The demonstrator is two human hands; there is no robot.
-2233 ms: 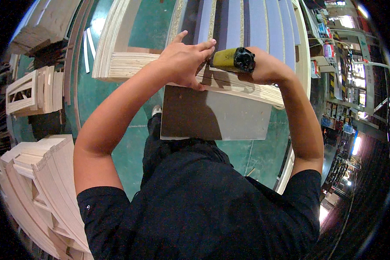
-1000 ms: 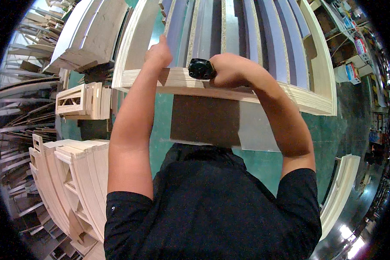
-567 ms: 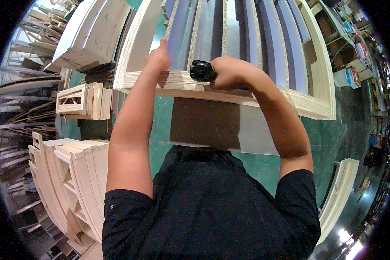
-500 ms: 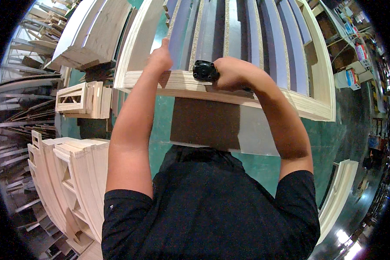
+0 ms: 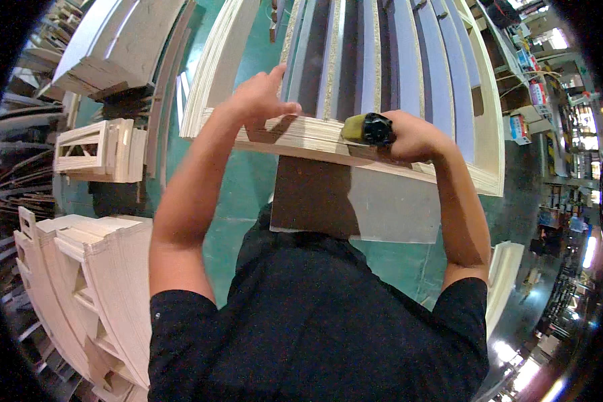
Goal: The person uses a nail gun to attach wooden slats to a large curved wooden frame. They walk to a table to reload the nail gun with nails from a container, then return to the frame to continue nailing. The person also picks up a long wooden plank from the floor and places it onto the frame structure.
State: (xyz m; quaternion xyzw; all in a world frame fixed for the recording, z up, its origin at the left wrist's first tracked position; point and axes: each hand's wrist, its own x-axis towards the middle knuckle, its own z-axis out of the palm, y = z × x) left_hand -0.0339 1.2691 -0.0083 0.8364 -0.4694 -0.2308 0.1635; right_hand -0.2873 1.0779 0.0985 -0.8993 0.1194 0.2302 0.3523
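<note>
A large pale wooden frame (image 5: 315, 133) lies in front of me, with several upright panels (image 5: 409, 74) standing in rows inside it, lilac on their faces and chipboard along their edges. My left hand (image 5: 261, 97) is over the near rail's left part, thumb and forefinger stretched apart, beside the leftmost panel, with nothing in it. Closed round the handle of a yellow-and-black nail gun (image 5: 368, 128) is my right hand (image 5: 415, 137). The tool is above the near rail, right of the middle; its nose is hidden, so contact with the wood cannot be made out.
A grey-brown sheet (image 5: 395, 208) lies below the near rail, close to my body. Stacked wooden frames (image 5: 100, 151) and curved wooden pieces (image 5: 60, 288) stand at left. Large boards (image 5: 120, 47) are beyond them. A workbench with boxes (image 5: 519, 127) runs along the right.
My right hand has moved right along the rail with the nail gun, whose yellow side now shows. My left hand has opened its fingers and shifted slightly; the whole view has turned a little.
</note>
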